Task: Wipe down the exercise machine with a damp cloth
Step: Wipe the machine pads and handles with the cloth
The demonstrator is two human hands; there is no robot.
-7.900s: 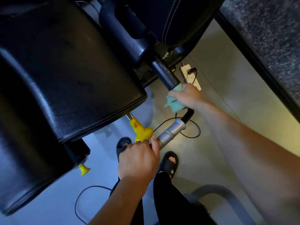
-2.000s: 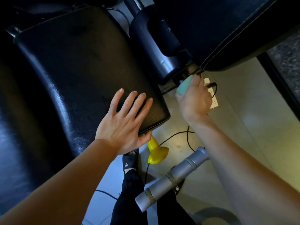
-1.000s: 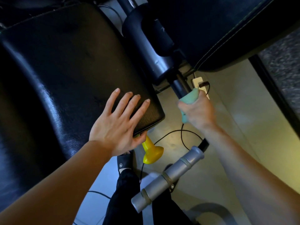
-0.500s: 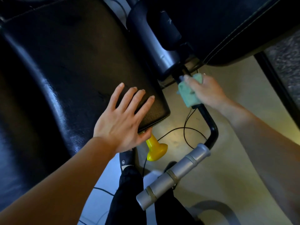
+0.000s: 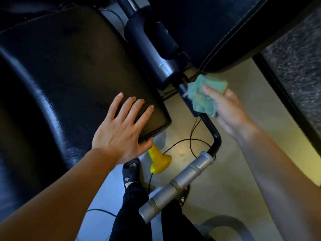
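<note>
Two hands work at the black seat pad (image 5: 74, 72): left hand (image 5: 119, 131) flat on its corner edge, fingers spread, right hand (image 5: 224, 108) just beside, pinching a green cloth (image 5: 203, 93) against the black bar (image 5: 206, 124).

left hand (image 5: 119, 134): flat on black seat pad (image 5: 73, 80), fingers spread
right hand (image 5: 225, 110): clutching green cloth (image 5: 205, 94) against black bar (image 5: 211, 126)
below: yellow knob (image 5: 159, 160), silver handle (image 5: 175, 185)

Knob (image 5: 159, 160) left of handle (image 5: 177, 186)

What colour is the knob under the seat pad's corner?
Yellow; the knob shows clearly in the head view, just below the left hand.
</note>
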